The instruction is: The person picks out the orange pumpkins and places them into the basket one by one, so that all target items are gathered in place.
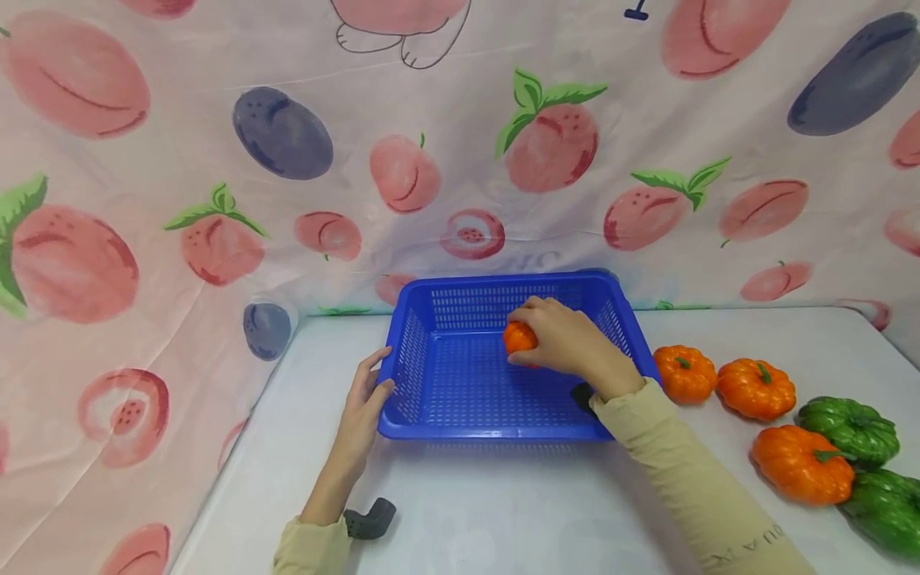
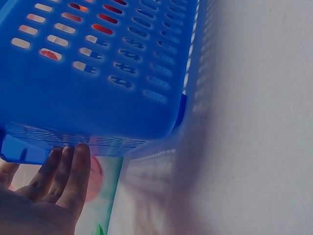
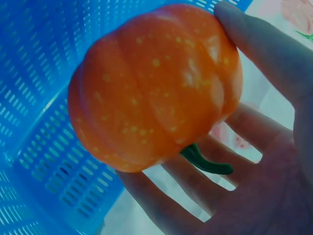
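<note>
A small orange pumpkin (image 1: pixel 519 339) with a green stem is held in my right hand (image 1: pixel 564 339) above the inside of the blue plastic basket (image 1: pixel 496 435). In the right wrist view, thumb and fingers grip the ribbed pumpkin (image 3: pixel 156 90) from opposite sides, its stem pointing toward the palm. My left hand (image 1: pixel 361 411) holds the basket's left rim, thumb near the top edge. Seen from the left wrist, several fingers of that hand (image 2: pixel 54 196) reach up against the outside of the slotted basket wall (image 2: pixel 93 110).
Right of the basket stand orange pumpkins (image 1: pixel 685 374) and ribbed green pumpkins (image 1: pixel 850 431) on the white table (image 1: pixel 474 519). A fruit-printed cloth (image 1: pixel 431 104) hangs behind and at the left. A dark wrist device (image 1: pixel 371 519) shows beside the left sleeve.
</note>
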The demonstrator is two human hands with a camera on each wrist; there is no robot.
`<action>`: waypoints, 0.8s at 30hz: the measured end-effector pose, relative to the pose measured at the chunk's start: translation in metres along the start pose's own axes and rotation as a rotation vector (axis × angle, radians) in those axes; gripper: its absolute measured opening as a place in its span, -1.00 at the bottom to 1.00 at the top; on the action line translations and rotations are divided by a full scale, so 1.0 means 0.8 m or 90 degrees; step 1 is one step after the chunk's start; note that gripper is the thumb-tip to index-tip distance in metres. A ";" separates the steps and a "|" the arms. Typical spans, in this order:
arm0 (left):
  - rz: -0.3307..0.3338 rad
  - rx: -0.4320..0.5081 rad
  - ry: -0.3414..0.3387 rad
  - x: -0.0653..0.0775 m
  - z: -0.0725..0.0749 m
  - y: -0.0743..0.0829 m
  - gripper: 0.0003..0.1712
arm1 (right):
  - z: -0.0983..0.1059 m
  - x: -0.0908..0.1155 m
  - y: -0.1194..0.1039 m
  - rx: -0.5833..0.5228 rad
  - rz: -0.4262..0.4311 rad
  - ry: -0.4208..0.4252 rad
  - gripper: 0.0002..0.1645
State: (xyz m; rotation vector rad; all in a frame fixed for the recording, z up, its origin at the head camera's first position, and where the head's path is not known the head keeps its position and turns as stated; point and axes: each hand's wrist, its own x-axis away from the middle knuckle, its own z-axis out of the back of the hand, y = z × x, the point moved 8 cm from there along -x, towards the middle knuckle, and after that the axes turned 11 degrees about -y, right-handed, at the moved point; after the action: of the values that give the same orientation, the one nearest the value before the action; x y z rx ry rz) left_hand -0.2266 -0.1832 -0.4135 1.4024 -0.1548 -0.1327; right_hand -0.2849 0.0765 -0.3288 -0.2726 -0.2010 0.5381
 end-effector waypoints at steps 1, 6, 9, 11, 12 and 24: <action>0.000 -0.001 0.001 0.000 0.000 0.000 -0.42 | 0.000 -0.001 0.000 -0.001 -0.001 0.000 -0.35; 0.000 0.000 0.002 0.001 0.001 0.000 -0.42 | -0.004 -0.008 -0.002 0.000 -0.003 -0.009 -0.34; 0.001 -0.003 0.002 0.001 0.001 0.001 -0.43 | -0.005 -0.014 -0.004 0.000 -0.002 -0.013 -0.34; 0.000 -0.005 0.003 0.001 0.001 0.001 -0.43 | -0.004 -0.017 -0.007 0.002 0.003 -0.012 -0.34; 0.000 -0.006 0.003 0.001 0.001 0.002 -0.43 | -0.004 -0.019 -0.008 0.002 0.004 -0.013 -0.34; 0.001 -0.008 0.003 0.002 -0.003 0.002 -0.42 | -0.007 -0.037 -0.013 0.009 -0.009 -0.037 -0.35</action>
State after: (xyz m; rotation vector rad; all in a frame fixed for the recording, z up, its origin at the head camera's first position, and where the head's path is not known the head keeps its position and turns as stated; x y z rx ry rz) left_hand -0.2249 -0.1812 -0.4125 1.3902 -0.1505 -0.1284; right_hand -0.3033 0.0508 -0.3341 -0.2424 -0.2558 0.5341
